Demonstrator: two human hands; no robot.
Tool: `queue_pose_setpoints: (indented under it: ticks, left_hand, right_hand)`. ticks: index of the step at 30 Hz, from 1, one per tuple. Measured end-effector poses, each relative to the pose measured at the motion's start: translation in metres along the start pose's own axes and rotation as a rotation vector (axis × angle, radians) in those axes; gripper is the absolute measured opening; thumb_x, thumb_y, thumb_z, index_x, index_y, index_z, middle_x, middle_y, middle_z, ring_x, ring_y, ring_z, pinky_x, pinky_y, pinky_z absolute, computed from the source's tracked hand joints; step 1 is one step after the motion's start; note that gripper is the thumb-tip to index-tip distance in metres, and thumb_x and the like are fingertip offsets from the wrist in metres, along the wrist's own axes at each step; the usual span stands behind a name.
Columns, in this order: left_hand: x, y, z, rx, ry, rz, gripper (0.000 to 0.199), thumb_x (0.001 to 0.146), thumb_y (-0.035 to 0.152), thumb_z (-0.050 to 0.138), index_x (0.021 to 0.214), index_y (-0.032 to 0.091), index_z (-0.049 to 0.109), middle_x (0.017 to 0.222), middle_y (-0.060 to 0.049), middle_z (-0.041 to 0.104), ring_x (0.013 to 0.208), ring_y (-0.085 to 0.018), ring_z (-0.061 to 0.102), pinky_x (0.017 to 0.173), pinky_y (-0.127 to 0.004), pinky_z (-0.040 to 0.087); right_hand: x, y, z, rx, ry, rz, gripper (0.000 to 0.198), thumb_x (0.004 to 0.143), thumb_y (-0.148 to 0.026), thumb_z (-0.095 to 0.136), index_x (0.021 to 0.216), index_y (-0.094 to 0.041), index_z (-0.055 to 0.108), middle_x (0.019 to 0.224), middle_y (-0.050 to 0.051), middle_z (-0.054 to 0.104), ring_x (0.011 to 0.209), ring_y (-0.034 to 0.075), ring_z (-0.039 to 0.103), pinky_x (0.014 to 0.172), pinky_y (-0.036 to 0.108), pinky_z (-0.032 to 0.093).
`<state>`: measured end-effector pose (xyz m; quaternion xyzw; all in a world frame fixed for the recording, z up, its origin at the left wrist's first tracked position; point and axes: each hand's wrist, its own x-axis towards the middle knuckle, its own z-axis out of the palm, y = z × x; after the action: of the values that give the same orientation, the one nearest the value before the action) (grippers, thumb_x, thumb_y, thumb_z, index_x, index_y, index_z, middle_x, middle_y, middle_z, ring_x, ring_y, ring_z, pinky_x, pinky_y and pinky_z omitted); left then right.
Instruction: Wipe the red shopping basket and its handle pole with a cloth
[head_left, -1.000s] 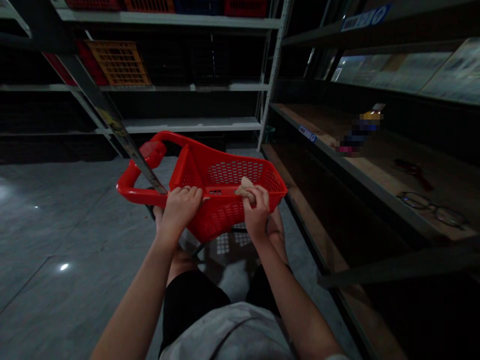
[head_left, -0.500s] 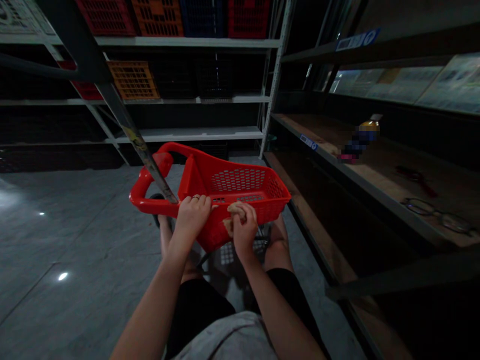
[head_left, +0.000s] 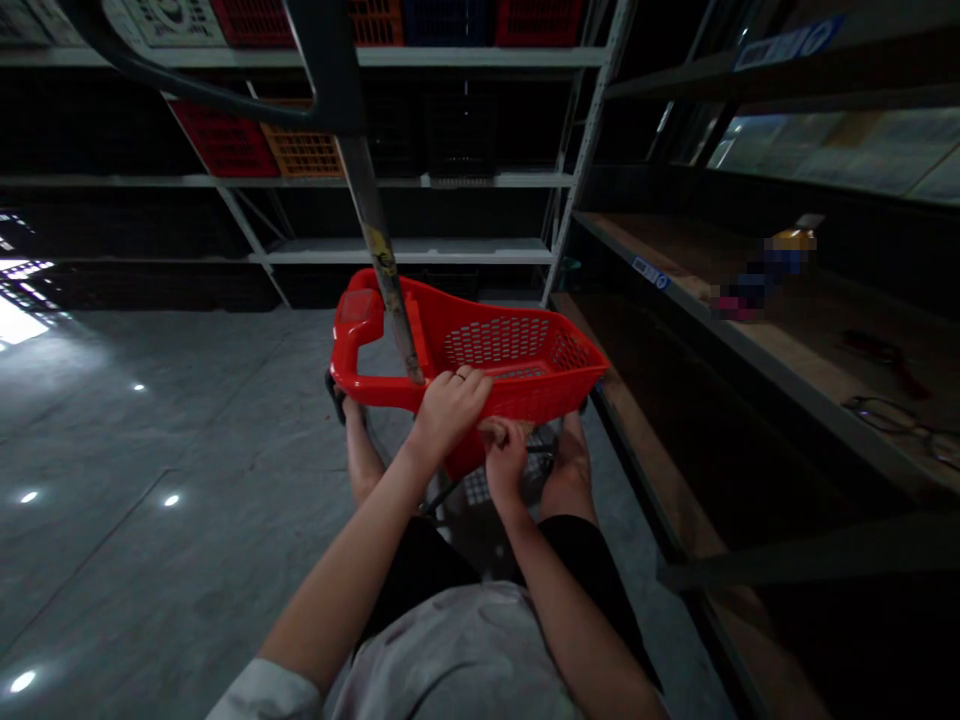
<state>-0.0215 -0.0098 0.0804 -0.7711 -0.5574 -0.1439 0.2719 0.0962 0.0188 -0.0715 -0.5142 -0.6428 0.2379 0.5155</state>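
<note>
A red plastic shopping cart [head_left: 525, 400] with a perforated basket stands between my legs, its handle to the left. My left hand [head_left: 454, 405] has its fingers curled over the near rim of the basket. Lower down, just right of it, my right hand [head_left: 507, 465] is closed around a tan cloth [head_left: 495, 430], held against the cart's near side. Part of the cloth is hidden by the fingers. A worn metal pole [head_left: 379, 235] with a dark grip crosses the view and meets the cart beside my left hand.
To the right, a wooden shelf [head_left: 697, 260] holds a blurred bottle [head_left: 769, 265], eyeglasses [head_left: 889, 412] and a dark red object [head_left: 885, 360]. White racks [head_left: 420, 250] with coloured crates [head_left: 232, 140] stand behind the cart. Grey concrete floor [head_left: 187, 560] extends left.
The view has swung left, so the cart and pole appear further right. My right hand with the cloth has slid down the cart's side; my left hand stays on the rim.
</note>
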Motion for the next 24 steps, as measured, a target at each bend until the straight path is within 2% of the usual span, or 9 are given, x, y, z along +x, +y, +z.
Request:
queue_pose_setpoints:
  ticks: [2, 3, 5, 7, 10, 13, 16, 20, 24]
  left_hand:
    - [-0.012, -0.009, -0.013, -0.052, 0.148, 0.035, 0.022, 0.100, 0.017, 0.047, 0.116, 0.019, 0.063, 0.117, -0.009, 0.071, 0.110, -0.022, 0.064, 0.091, -0.036, 0.049]
    - [-0.019, -0.016, -0.021, -0.059, 0.234, -0.009, 0.023, 0.100, 0.019, 0.048, 0.118, 0.022, 0.062, 0.119, -0.008, 0.070, 0.113, -0.021, 0.063, 0.096, -0.036, 0.048]
    - [-0.033, -0.032, -0.037, -0.037, 0.406, -0.201, 0.022, 0.100, 0.023, 0.048, 0.118, 0.023, 0.061, 0.114, -0.008, 0.071, 0.112, -0.022, 0.064, 0.099, -0.040, 0.047]
    - [-0.043, -0.048, -0.048, -0.021, 0.500, -0.408, 0.020, 0.100, 0.025, 0.047, 0.113, 0.022, 0.061, 0.108, -0.009, 0.072, 0.105, -0.023, 0.065, 0.095, -0.041, 0.048]
    - [-0.046, -0.065, -0.052, 0.026, 0.395, -0.481, 0.024, 0.101, 0.029, 0.044, 0.097, 0.019, 0.066, 0.092, -0.008, 0.073, 0.089, -0.023, 0.065, 0.084, -0.038, 0.047]
    - [-0.043, -0.070, -0.044, 0.121, 0.308, -0.438, 0.040, 0.101, 0.029, 0.044, 0.068, 0.019, 0.063, 0.070, -0.005, 0.070, 0.072, -0.021, 0.063, 0.075, -0.035, 0.044]
    - [-0.040, -0.068, -0.036, 0.172, 0.374, -0.493, 0.045, 0.100, 0.026, 0.045, 0.058, 0.020, 0.061, 0.061, -0.004, 0.067, 0.063, -0.019, 0.060, 0.069, -0.034, 0.040]
    - [-0.040, -0.057, -0.035, 0.195, 0.408, -0.486, 0.040, 0.098, 0.025, 0.050, 0.060, 0.020, 0.062, 0.062, -0.003, 0.067, 0.063, -0.019, 0.059, 0.068, -0.034, 0.038]
    - [-0.036, -0.041, -0.042, 0.197, 0.438, -0.463, 0.038, 0.095, 0.023, 0.054, 0.057, 0.021, 0.060, 0.059, -0.002, 0.065, 0.062, -0.018, 0.058, 0.068, -0.034, 0.039]
  right_hand:
    - [0.030, -0.031, -0.015, 0.118, 0.132, -0.042, 0.027, 0.087, -0.023, 0.047, 0.110, -0.022, 0.061, 0.112, 0.013, 0.067, 0.108, 0.028, 0.063, 0.098, 0.045, 0.053]
    - [0.042, -0.045, -0.021, 0.161, 0.171, -0.069, 0.031, 0.087, -0.023, 0.048, 0.116, -0.020, 0.060, 0.117, 0.014, 0.065, 0.112, 0.028, 0.062, 0.100, 0.044, 0.052]
    - [0.052, -0.061, -0.027, 0.197, 0.156, -0.135, 0.042, 0.087, -0.022, 0.049, 0.129, -0.019, 0.054, 0.128, 0.016, 0.061, 0.120, 0.027, 0.060, 0.104, 0.043, 0.051]
    - [0.044, -0.057, -0.024, 0.182, 0.065, -0.202, 0.050, 0.087, -0.021, 0.049, 0.137, -0.020, 0.051, 0.134, 0.015, 0.059, 0.125, 0.026, 0.058, 0.108, 0.043, 0.049]
    - [0.014, -0.032, -0.010, 0.112, -0.036, -0.238, 0.046, 0.088, -0.020, 0.049, 0.133, -0.022, 0.059, 0.127, 0.013, 0.065, 0.121, 0.025, 0.063, 0.106, 0.044, 0.051]
    - [0.001, -0.029, -0.007, 0.147, 0.027, -0.238, 0.037, 0.091, -0.024, 0.053, 0.125, -0.020, 0.065, 0.117, 0.012, 0.070, 0.113, 0.026, 0.067, 0.101, 0.046, 0.055]
    - [0.017, -0.073, -0.017, 0.257, 0.045, -0.350, 0.036, 0.091, -0.026, 0.060, 0.126, -0.022, 0.065, 0.125, 0.012, 0.068, 0.121, 0.026, 0.063, 0.107, 0.046, 0.052]
    - [0.051, -0.150, -0.025, 0.353, -0.109, -0.525, 0.039, 0.089, -0.020, 0.063, 0.128, -0.026, 0.063, 0.123, 0.008, 0.065, 0.119, 0.023, 0.062, 0.109, 0.042, 0.051]
    - [0.086, -0.195, -0.023, 0.501, -0.164, -0.512, 0.063, 0.088, -0.020, 0.064, 0.146, -0.029, 0.044, 0.125, 0.007, 0.058, 0.115, 0.019, 0.062, 0.104, 0.037, 0.055]
